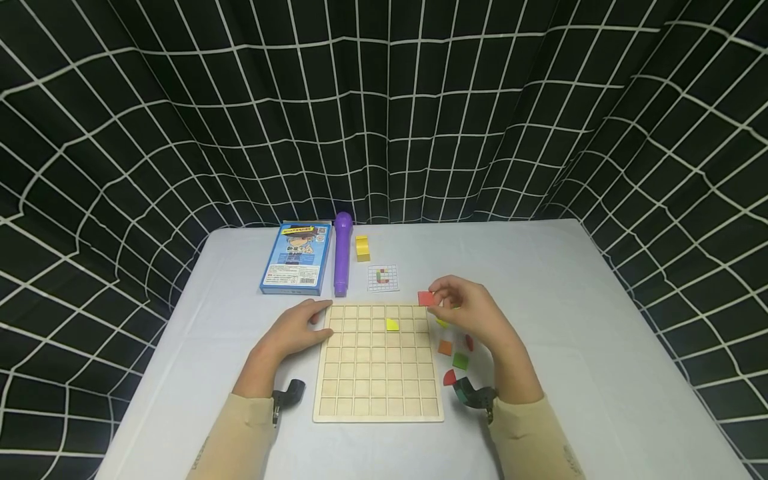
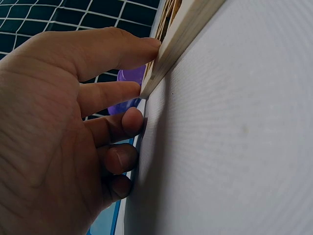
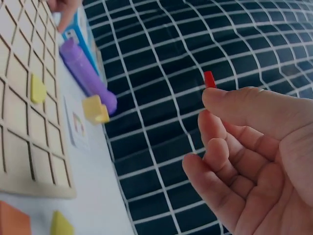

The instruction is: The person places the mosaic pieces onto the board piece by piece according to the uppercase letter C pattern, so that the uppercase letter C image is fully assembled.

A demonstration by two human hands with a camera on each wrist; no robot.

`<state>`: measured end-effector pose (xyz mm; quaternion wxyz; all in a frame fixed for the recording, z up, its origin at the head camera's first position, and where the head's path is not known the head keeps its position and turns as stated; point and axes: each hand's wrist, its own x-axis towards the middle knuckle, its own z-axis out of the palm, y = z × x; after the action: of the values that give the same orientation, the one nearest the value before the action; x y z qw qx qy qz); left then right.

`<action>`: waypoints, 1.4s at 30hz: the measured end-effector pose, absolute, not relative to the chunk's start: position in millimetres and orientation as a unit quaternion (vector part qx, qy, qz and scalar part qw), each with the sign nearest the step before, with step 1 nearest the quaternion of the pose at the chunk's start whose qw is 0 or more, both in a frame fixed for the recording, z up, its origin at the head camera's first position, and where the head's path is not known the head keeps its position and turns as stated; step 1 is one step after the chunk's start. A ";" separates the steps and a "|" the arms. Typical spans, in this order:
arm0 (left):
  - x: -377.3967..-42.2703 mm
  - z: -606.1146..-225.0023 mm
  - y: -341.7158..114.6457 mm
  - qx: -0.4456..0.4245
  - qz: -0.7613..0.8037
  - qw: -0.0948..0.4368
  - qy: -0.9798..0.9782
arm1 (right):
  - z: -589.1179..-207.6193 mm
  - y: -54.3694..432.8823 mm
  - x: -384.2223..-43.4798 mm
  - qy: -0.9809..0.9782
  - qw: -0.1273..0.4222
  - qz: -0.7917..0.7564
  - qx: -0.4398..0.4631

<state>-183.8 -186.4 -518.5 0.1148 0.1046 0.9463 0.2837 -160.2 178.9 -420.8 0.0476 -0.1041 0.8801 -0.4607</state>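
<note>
A wooden grid board [image 1: 355, 360] lies flat on the white table. My left hand [image 1: 293, 331] touches its left side near the far corner, thumb and index finger extended and the other fingers bent in the left wrist view. My right hand [image 1: 474, 310] pinches a red square tile [image 1: 425, 299] between thumb and fingers, beside the board's far right corner. In the right wrist view only a sliver of the red tile [image 3: 209, 79] shows above the thumb. One yellow tile with a curved edge [image 1: 393, 325] sits in a cell of the board's upper part.
Right of the board lie an orange tile [image 1: 445, 347], a green tile [image 1: 460, 361], red pieces [image 1: 449, 378] and a partly hidden yellow piece [image 1: 442, 323]. Behind it are a pattern card [image 1: 390, 283], yellow block [image 1: 363, 249], purple microphone-shaped stick [image 1: 342, 260] and blue box [image 1: 277, 261].
</note>
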 end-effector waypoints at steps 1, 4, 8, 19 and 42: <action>-183.8 -518.4 -186.5 0.106 0.282 0.114 0.947 | -421.3 176.9 -159.8 0.879 0.046 -0.462 -0.110; -183.8 -517.8 -186.8 0.109 0.282 0.113 0.947 | -423.8 169.9 -159.3 0.875 0.040 -0.466 -0.124; -183.4 -517.2 -187.0 0.114 0.280 0.111 0.947 | -427.9 159.0 -159.3 0.876 0.040 -0.462 -0.135; -183.3 -516.7 -186.4 0.111 0.282 0.112 0.946 | -446.8 124.6 -156.8 0.887 0.005 -0.443 -0.130; -183.9 -517.1 -186.1 0.107 0.282 0.114 0.947 | -506.3 89.1 -162.3 0.931 0.013 -0.351 -0.096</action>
<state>-183.9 -186.1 -517.1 0.1138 0.1068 0.9466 0.2820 -162.3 89.1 -506.3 0.0132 -0.0958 0.9314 -0.3509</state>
